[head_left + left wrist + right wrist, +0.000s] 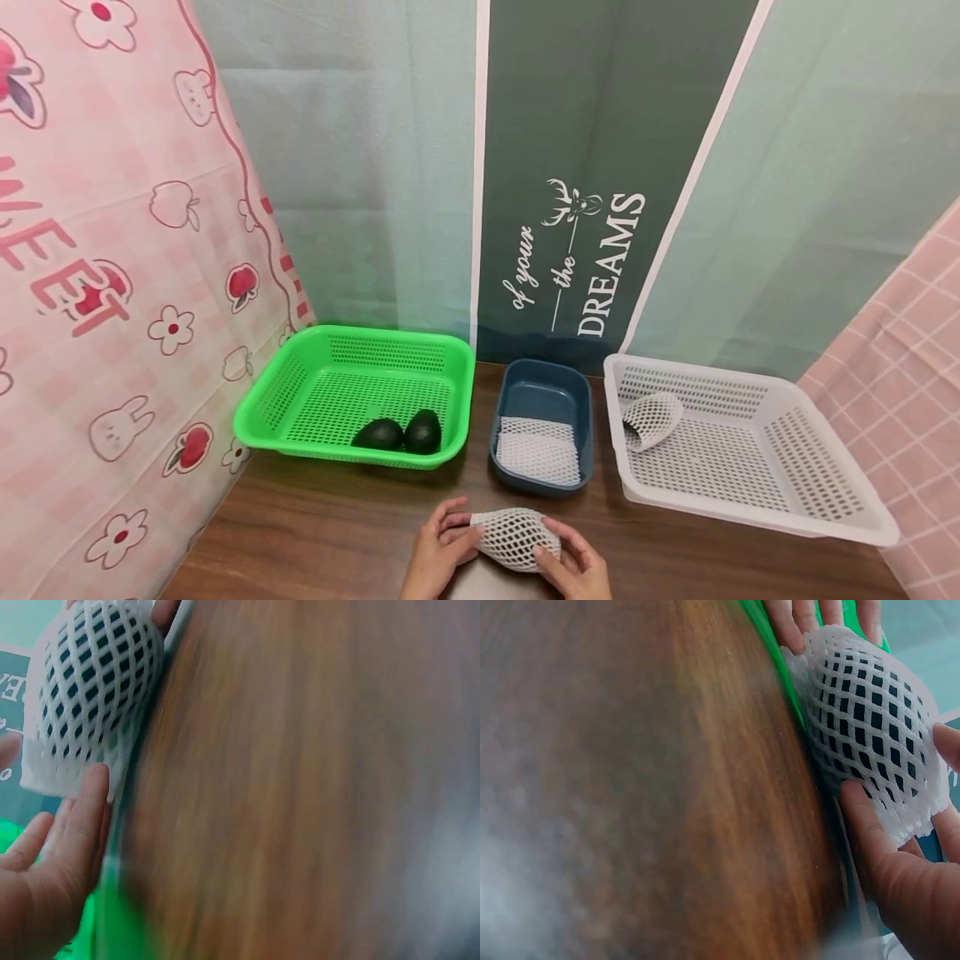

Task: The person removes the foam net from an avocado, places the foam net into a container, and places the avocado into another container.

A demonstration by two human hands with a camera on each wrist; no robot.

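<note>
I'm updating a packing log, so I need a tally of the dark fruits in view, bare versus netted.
Bare dark fruits: 2, in the green basket
Netted dark fruits: 2, one between the hands, one in the white basket
Total: 4

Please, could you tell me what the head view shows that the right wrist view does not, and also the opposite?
Only the head view shows the two dark fruits in the green basket and the pink cloth at the left.

Only the right wrist view shows clearly the ragged net end beside the right grip.

Both share the netted fruit, the left grip and right grip on it, the brown table and some basket green.
</note>
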